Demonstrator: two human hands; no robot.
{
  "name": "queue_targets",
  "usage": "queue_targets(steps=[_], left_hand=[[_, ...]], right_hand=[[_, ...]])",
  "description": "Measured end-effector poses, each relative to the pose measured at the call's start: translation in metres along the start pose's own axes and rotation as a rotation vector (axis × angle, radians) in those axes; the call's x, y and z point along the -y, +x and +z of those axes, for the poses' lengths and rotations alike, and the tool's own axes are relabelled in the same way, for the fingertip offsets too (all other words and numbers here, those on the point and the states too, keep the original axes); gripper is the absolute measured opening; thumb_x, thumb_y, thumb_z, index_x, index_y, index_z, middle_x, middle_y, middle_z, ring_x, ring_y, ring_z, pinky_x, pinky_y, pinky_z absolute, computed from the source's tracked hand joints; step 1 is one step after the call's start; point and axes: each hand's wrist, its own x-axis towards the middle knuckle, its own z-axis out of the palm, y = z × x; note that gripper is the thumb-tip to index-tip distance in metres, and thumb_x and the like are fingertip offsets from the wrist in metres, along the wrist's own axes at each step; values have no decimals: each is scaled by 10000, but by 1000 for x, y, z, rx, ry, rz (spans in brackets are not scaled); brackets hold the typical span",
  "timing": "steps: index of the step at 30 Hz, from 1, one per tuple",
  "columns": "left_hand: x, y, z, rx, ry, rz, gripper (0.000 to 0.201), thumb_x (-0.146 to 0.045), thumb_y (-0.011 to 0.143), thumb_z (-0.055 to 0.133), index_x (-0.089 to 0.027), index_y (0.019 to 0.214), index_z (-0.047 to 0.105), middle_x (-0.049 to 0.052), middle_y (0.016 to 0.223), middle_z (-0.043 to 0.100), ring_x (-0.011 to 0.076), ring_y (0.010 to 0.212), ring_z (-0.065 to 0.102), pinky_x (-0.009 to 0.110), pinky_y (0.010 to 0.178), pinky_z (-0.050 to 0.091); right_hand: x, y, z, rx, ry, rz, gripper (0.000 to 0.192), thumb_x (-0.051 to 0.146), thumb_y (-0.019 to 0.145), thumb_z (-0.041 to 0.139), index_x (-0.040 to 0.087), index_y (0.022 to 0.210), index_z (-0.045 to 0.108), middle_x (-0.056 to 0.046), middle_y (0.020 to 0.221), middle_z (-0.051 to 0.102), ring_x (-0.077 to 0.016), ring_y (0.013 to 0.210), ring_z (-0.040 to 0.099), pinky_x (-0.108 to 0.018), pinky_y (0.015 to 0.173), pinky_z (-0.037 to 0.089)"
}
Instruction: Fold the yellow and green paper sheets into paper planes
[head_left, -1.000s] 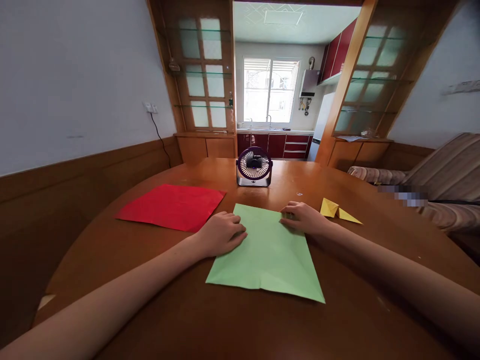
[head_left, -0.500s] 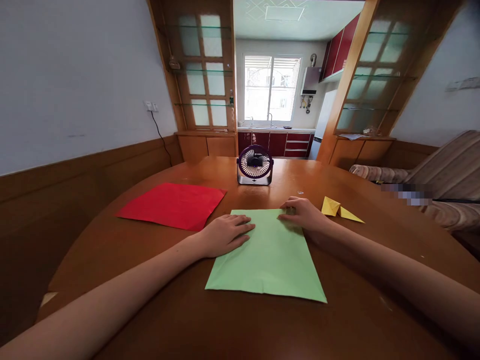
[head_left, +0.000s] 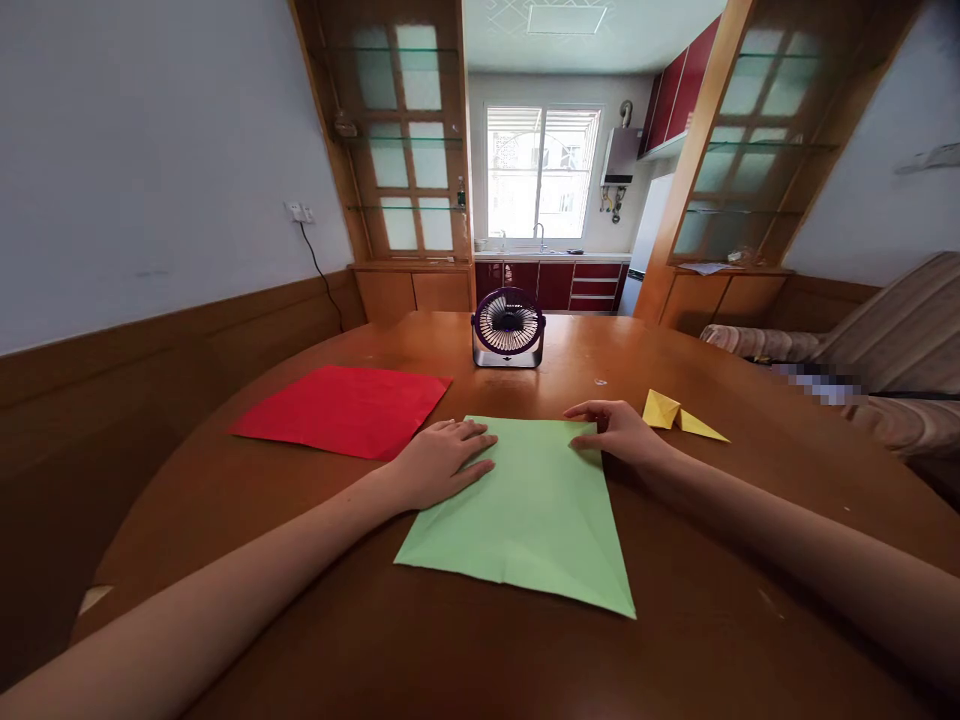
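Green paper (head_left: 525, 510), a creased sheet, lies flat on the round wooden table (head_left: 300, 560) in the lower middle of the frame, one corner pointing toward the bottom right. The left hand (head_left: 439, 462) rests palm down on the sheet's upper left edge, fingers (head_left: 472, 432) spread flat and loose over the paper, gripping nothing. The right hand (head_left: 619, 432) sits at the sheet's upper right corner; its fingertips (head_left: 581, 440) press on that corner, the fingers extended and slightly curled, and whether they pinch the edge cannot be told. Most of the sheet lies below both hands, toward the bottom of the frame, with its far edge running between them.

To the left of centre a red paper sheet (head_left: 341, 410) lies flat, just beside the left hand but apart from the green one. Right of the right hand lies a small folded yellow paper shape (head_left: 679, 417), close to the knuckles, not touching. Above the green sheet, at centre frame, a small dark desk fan (head_left: 508, 328) stands upright on the table.
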Motion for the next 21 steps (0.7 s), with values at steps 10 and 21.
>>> queue_targets(steps=[10, 21], left_hand=[[0, 0, 2, -80, -40, -21, 443, -447, 961, 443, -162, 1293, 513, 152, 1355, 496, 294, 1212, 523, 449, 998, 443], [4, 2, 8, -40, -8, 145, 570, -379, 1019, 310, -187, 1530, 146, 119, 1589, 166, 239, 1469, 151, 449, 1193, 167]], right_hand=[[13, -25, 4, 11, -240, -367, 220, 242, 840, 562, 199, 994, 714, -67, 874, 621, -155, 718, 581, -298, 623, 504], [17, -39, 7, 217, -361, -735, 348, 178, 889, 466, 202, 1218, 578, -128, 1240, 580, -222, 1140, 583, -399, 944, 515]])
